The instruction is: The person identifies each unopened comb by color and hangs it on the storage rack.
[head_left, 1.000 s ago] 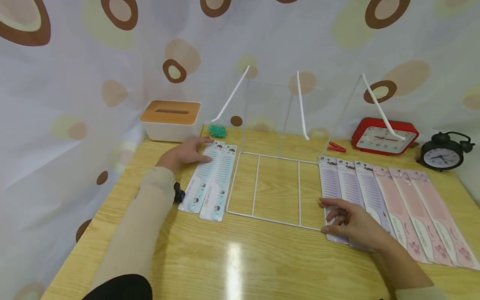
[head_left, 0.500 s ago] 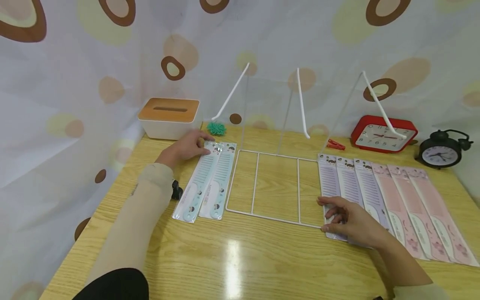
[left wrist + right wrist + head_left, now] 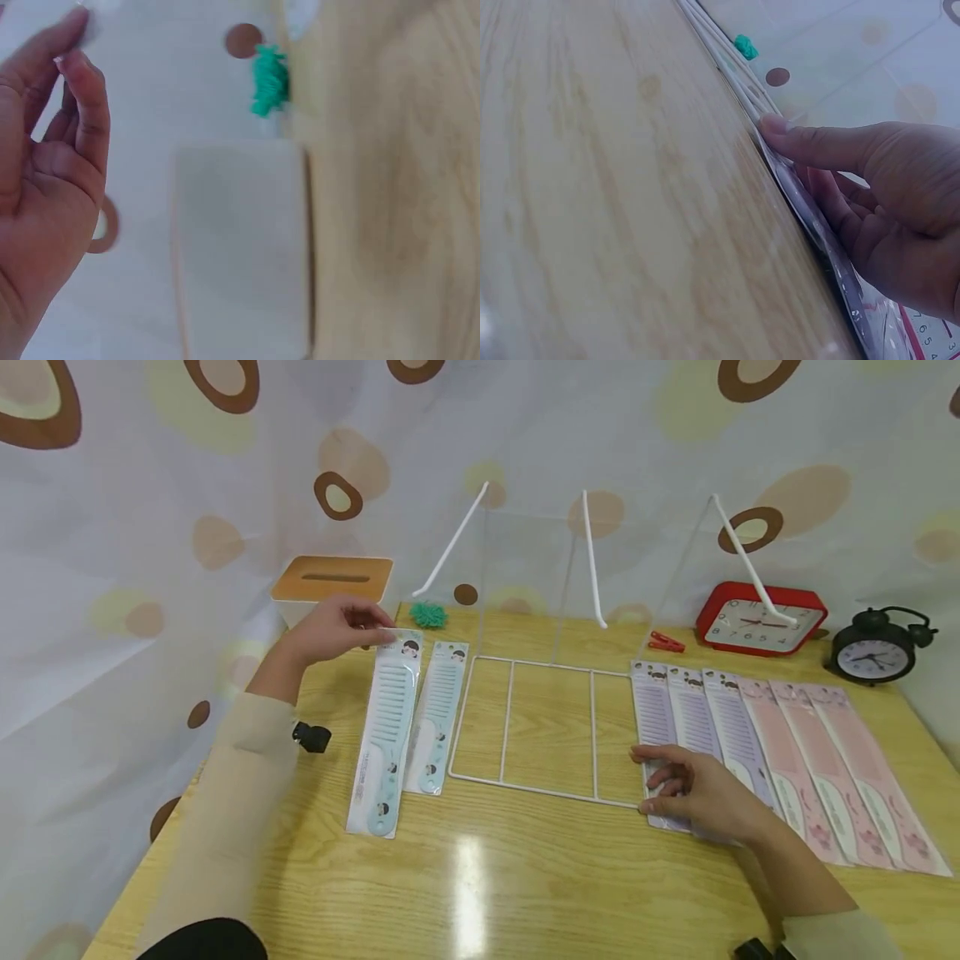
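Note:
In the head view my left hand (image 3: 337, 631) pinches the top end of a packaged light-blue comb (image 3: 386, 718), which is tilted up toward me. A second blue comb packet (image 3: 438, 714) lies to its right, beside the white wire rack (image 3: 507, 720). My right hand (image 3: 701, 797) rests at the rack's front right corner, with thumb and forefinger apart. Beneath it overlap several purple comb packets (image 3: 652, 706). The right wrist view has the thumb (image 3: 802, 139) touching the wire end. In the left wrist view the pinched packet is almost wholly out of frame.
White hooks (image 3: 592, 560) rise from the rack. Several pink comb packets (image 3: 795, 760) lie far right. At the back stand a tissue box (image 3: 337, 568), a green scrunchy ball (image 3: 428, 615), a red clip (image 3: 666, 642), a red clock (image 3: 761, 618) and a black alarm clock (image 3: 873, 656).
My left hand has drawn the nearer blue comb packet left and lifted its top end off the table. The right hand stays at the rack's corner.

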`<move>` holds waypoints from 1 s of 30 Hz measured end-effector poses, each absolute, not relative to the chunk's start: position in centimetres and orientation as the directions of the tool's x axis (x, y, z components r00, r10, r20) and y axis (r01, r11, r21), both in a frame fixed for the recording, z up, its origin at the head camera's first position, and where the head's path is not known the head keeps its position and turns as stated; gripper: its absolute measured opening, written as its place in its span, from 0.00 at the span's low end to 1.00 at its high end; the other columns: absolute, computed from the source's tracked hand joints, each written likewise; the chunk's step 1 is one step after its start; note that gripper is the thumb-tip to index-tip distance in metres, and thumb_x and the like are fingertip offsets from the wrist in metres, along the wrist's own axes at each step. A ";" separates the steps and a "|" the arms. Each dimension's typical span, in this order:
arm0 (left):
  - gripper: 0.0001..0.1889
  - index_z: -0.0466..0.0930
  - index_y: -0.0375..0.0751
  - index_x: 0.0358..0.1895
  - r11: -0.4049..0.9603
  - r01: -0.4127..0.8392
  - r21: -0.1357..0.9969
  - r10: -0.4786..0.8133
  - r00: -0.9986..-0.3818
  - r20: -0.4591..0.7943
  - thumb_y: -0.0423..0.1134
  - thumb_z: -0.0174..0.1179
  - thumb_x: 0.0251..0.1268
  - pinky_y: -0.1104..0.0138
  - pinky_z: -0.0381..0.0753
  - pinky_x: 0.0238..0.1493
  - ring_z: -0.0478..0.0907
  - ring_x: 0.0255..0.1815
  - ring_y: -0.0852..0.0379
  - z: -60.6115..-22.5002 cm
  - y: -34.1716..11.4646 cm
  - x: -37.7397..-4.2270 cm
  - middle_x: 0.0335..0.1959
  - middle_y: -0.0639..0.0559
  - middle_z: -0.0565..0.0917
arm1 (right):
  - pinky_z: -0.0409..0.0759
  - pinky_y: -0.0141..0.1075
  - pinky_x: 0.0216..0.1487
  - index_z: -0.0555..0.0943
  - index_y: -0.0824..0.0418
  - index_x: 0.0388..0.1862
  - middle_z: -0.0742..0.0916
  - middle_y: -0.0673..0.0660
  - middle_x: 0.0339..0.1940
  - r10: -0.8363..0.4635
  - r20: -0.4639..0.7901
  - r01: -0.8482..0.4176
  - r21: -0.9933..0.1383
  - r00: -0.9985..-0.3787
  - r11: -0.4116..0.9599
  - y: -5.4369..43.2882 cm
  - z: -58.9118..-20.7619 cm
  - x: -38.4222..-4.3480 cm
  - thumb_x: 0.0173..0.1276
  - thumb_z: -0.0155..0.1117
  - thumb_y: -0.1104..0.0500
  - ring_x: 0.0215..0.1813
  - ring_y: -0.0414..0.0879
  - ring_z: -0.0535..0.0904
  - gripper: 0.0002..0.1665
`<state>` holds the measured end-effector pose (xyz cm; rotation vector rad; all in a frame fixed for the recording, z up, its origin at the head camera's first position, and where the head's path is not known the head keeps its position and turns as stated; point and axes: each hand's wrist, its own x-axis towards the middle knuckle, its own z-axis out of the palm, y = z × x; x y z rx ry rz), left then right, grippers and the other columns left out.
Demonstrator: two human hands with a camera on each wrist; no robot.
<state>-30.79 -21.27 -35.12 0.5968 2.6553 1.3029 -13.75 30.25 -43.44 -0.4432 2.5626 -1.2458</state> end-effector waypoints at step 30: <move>0.07 0.86 0.22 0.32 -0.345 0.713 0.610 0.379 -0.488 0.786 0.27 0.72 0.56 0.70 0.80 0.21 0.77 0.19 0.57 -25.2 -16.9 -20.7 0.30 0.45 0.86 | 0.84 0.29 0.42 0.74 0.69 0.67 0.84 0.64 0.53 -0.354 -0.140 -0.073 -0.847 -0.925 0.527 30.4 -43.1 -13.8 0.55 0.80 0.58 0.42 0.38 0.81 0.42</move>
